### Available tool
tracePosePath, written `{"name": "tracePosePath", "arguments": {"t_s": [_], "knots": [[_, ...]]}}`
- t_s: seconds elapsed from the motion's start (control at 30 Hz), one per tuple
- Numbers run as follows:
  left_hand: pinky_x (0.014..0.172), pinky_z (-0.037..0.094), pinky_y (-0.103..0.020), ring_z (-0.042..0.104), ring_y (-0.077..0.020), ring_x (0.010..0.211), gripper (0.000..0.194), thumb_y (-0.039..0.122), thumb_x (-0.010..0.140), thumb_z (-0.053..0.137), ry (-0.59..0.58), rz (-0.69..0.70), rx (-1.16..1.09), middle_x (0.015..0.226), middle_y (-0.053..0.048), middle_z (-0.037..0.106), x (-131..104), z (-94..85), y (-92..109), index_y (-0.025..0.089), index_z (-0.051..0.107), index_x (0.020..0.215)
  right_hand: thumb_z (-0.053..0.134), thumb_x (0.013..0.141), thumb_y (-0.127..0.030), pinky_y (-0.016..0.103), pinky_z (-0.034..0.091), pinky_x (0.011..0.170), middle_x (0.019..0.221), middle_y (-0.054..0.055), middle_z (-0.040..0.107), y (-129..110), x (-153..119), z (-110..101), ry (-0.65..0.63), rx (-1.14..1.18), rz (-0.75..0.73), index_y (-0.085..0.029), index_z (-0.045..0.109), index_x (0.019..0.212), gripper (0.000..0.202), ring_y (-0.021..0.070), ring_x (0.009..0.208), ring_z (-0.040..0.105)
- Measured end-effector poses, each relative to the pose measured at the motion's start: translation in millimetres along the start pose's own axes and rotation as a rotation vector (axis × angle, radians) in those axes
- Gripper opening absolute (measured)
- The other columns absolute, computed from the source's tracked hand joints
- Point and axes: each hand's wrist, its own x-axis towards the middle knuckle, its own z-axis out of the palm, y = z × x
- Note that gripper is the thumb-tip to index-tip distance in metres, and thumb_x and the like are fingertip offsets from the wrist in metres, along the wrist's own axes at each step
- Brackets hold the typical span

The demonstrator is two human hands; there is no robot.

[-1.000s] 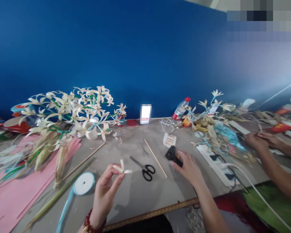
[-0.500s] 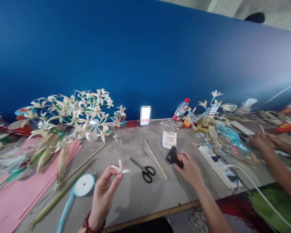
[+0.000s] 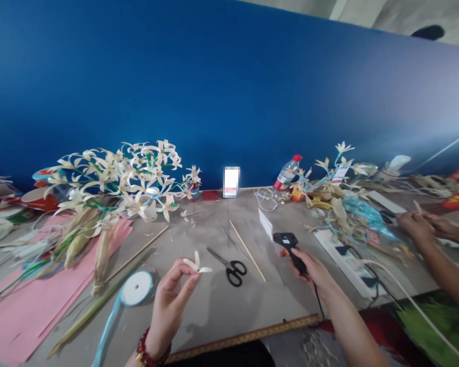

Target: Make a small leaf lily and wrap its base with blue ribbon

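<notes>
Left hand (image 3: 172, 302) pinches a three-petalled white piece (image 3: 193, 265) between thumb and fingers; right hand (image 3: 313, 267) wraps around the handle of a black glue gun (image 3: 286, 239). I have the gun right of the petals, its handle slanting down toward the right wrist, scissors (image 3: 229, 265) lying between. Behind, a small can (image 3: 193, 192) holds flowers (image 3: 193, 175); farther right, I see a tilted bottle (image 3: 289, 169), contents unclear.
</notes>
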Motion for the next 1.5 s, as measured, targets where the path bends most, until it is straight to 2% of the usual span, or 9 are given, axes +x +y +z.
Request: {"name": "tracePosePath", "arguments": {"t_s": [0.1,0.2,0.33,0.43,0.53,0.67,0.9,1.03,1.5], "knots": [[0.079,0.041,-0.025,0.055,-0.0167,0.081,0.015,0.028,0.09,0.063,-0.019,0.005,0.023,0.082,-0.001,0.058,-0.2,0.3,2.8,0.02,0.061,0.077,0.076,0.074,-0.044,0.015,0.024,0.033,0.052,-0.001,0.058,3.9,4.6,2.2,-0.006,0.099,0.065,-0.011,0.073,0.089,0.036,0.0066,0.038,0.038],[0.078,0.04,-0.025,0.055,-0.0167,0.081,0.014,0.027,0.09,0.063,-0.022,0.011,0.031,0.083,-0.001,0.058,-0.9,-1.2,3.1,0.02,0.062,0.078,0.077,0.07,-0.046,0.014,0.028,0.032,0.077,0.006,0.071,4.1,9.9,3.1,0.054,0.197,0.01,-0.014,0.072,0.091,0.039,0.0053,0.041,0.04],[0.078,0.039,-0.026,0.054,-0.0167,0.081,0.014,0.028,0.09,0.064,-0.004,0.005,0.011,0.083,-0.001,0.057,-1.7,-1.9,0.9,0.02,0.063,0.078,0.074,0.065,-0.059,0.014,0.032,0.032,0.084,0.005,0.07,-6.4,11.2,3.3,0.15,0.358,-0.113,-0.018,0.068,0.085,0.046,0.0047,0.044,0.038],[0.078,0.039,-0.026,0.053,-0.0164,0.08,0.014,0.028,0.089,0.065,0.024,-0.02,-0.022,0.082,-0.001,0.058,-1.8,1.3,0.8,0.02,0.063,0.078,0.081,0.061,-0.051,0.013,0.035,0.034,0.084,0.002,0.07,-15.8,0.3,11.0,0.196,0.411,-0.192,-0.02,0.065,0.085,0.042,0.0052,0.045,0.043],[0.077,0.039,-0.026,0.054,-0.017,0.08,0.015,0.03,0.086,0.068,0.053,-0.057,-0.086,0.081,-0.002,0.059,-0.2,6.6,3.5,0.019,0.064,0.076,0.082,0.068,-0.039,0.019,0.046,0.041,0.082,0.004,0.072,-19.9,-24.5,30.4,0.189,0.21,-0.348,-0.02,0.067,0.09,0.033,0.0097,0.048,0.054],[0.076,0.04,-0.026,0.053,-0.017,0.081,0.015,0.03,0.084,0.07,0.09,-0.073,-0.151,0.082,-0.003,0.058,3.9,12.0,8.5,0.018,0.064,0.077,0.071,0.083,-0.035,0.025,0.056,0.057,0.074,0.004,0.07,-9.0,-65.4,71.6,-0.075,-0.351,-0.575,-0.02,0.07,0.09,0.017,0.0165,0.056,0.064],[0.077,0.039,-0.025,0.052,-0.0158,0.081,0.014,0.027,0.086,0.068,0.123,-0.065,-0.185,0.081,-0.001,0.056,3.8,14.7,12.3,0.018,0.061,0.077,0.064,0.087,-0.026,0.026,0.061,0.071,0.09,0.007,0.075,4.2,-86.3,141.2,-0.105,-0.621,-1.054,-0.024,0.06,0.116,0.029,0.0222,0.078,0.074],[0.076,0.04,-0.026,0.052,-0.0162,0.08,0.013,0.026,0.086,0.067,0.141,-0.047,-0.159,0.081,-0.001,0.057,2.1,13.9,13.0,0.018,0.061,0.078,0.056,0.09,-0.021,0.027,0.06,0.069,0.092,0.008,0.073,-8.0,-84.2,152.7,-0.19,-0.706,-1.125,-0.023,0.056,0.116,0.026,0.0221,0.079,0.073],[0.076,0.042,-0.027,0.053,-0.0169,0.078,0.013,0.026,0.087,0.066,0.144,-0.006,-0.12,0.079,-0.002,0.057,0.4,13.9,14.7,0.018,0.061,0.078,0.054,0.087,-0.019,0.031,0.059,0.069,0.091,0.008,0.073,-2.4,-78.5,156.8,-0.156,-0.74,-1.168,-0.023,0.055,0.117,0.03,0.0238,0.078,0.072]]}}
